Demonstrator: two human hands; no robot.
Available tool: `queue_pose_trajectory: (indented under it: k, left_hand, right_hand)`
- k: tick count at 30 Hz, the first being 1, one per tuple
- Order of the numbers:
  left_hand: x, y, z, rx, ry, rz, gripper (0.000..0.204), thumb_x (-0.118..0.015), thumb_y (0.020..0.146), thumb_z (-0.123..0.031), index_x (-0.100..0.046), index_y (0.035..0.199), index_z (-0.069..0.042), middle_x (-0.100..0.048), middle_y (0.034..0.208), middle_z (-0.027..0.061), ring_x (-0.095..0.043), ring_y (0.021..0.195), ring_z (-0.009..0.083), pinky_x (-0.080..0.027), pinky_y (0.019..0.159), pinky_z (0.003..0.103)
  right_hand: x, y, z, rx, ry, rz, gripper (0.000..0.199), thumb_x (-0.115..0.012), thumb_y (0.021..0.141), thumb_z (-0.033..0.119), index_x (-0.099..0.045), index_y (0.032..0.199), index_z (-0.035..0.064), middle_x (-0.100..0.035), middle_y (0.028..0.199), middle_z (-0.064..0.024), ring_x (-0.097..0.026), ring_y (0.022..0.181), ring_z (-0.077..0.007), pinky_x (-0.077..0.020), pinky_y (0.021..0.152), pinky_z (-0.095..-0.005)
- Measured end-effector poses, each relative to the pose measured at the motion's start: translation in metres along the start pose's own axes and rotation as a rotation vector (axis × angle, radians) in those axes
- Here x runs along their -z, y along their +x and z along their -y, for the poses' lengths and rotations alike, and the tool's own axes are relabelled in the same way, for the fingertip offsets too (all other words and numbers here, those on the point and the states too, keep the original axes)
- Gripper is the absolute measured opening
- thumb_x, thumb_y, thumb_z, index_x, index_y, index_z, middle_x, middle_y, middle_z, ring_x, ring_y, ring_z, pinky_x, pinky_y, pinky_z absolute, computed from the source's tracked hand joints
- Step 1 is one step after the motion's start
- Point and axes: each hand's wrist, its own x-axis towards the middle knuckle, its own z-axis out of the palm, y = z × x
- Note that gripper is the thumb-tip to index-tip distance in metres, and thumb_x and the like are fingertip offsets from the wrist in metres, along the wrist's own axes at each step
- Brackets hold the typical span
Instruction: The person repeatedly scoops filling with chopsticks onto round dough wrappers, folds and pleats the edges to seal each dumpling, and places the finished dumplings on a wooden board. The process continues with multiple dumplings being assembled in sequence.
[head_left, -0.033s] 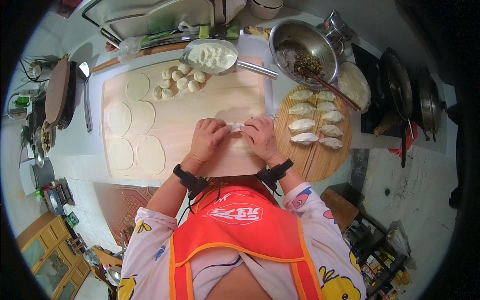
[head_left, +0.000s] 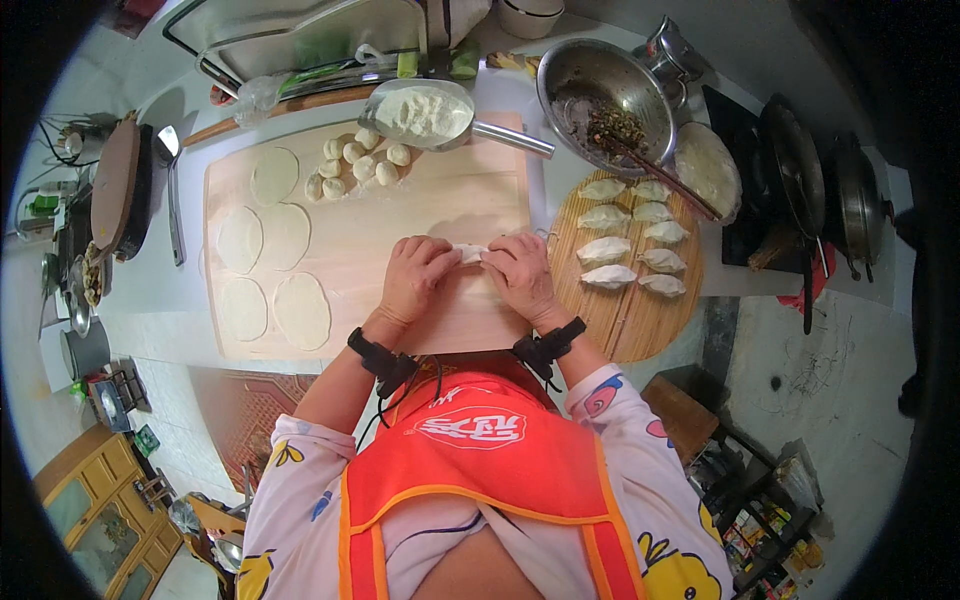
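Observation:
A pale, floury dumpling (head_left: 470, 256) is pinched between my two hands just above the wooden board (head_left: 400, 215). My left hand (head_left: 414, 276) has closed fingers on its left end. On its right end press the fingertips of my right hand (head_left: 523, 274), closed as well. The fingers cover both ends, so only the middle of the dumpling shows. Flat round dough wrappers (head_left: 302, 311) lie on the board's left side. Small dough balls (head_left: 387, 172) are grouped near its far edge. To my right, a round bamboo board (head_left: 640, 330) carries two rows of folded dumplings (head_left: 608, 276).
A metal scoop of flour (head_left: 420, 112) rests across the board's far edge. Behind the bamboo board stands a steel bowl (head_left: 560, 75) of chopped filling with chopsticks (head_left: 670, 184) in it. Pans (head_left: 795, 170) sit at the far right, a spatula (head_left: 173, 200) at the left.

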Motion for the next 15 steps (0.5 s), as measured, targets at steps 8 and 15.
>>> queue_pose_trajectory:
  k: [8, 15]
  left_hand:
    - [-0.003, -0.007, 0.008, -0.003, 0.023, -0.018, 0.029, -0.062, 0.081, -0.016, -0.068, 0.109, -0.013, -0.065, 0.11, 0.0067, -0.058, 0.103, 0.0292, -0.044, 0.092, 0.043]
    - [0.001, -0.007, 0.006, 0.014, 0.07, 0.03, 0.034, -0.064, 0.078, -0.009, -0.067, 0.112, -0.01, -0.066, 0.111, 0.0095, -0.06, 0.105, 0.0313, -0.049, 0.088, 0.042]
  right_hand:
    - [-0.005, -0.006, -0.002, 0.042, -0.015, 0.027, 0.022, -0.072, 0.078, 0.015, -0.067, 0.099, 0.0109, -0.063, 0.101, -0.0052, -0.058, 0.099, -0.0266, -0.0419, 0.093, -0.0443]
    - [-0.005, -0.008, -0.002, -0.009, -0.059, -0.025, 0.02, -0.067, 0.081, 0.016, -0.067, 0.101, 0.0122, -0.064, 0.101, -0.0068, -0.059, 0.101, -0.0243, -0.0411, 0.095, -0.0445]
